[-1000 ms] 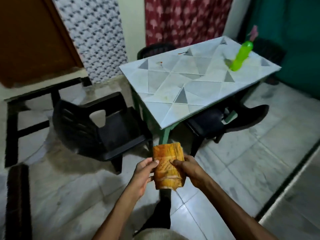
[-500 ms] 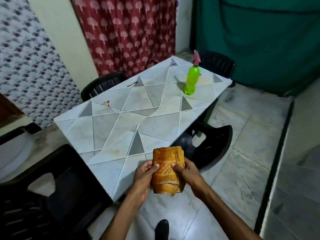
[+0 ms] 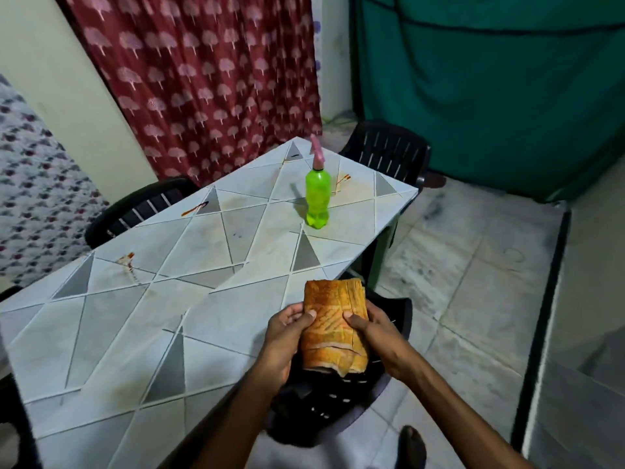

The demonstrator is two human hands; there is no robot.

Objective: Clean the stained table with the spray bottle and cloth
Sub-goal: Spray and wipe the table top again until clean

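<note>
Bulging orange cloth (image 3: 333,302), pale-striped

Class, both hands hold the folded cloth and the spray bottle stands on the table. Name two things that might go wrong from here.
1. The spray bottle is tall, narrow and stands near the far corner of the table; a hasty reach might tip it.
2. The stains are small and scattered, one right by the bottle, so the cloth may miss some.

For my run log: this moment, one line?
left hand, right hand: grip orange cloth | green spray bottle: upright on table | stains: unwiped
</note>
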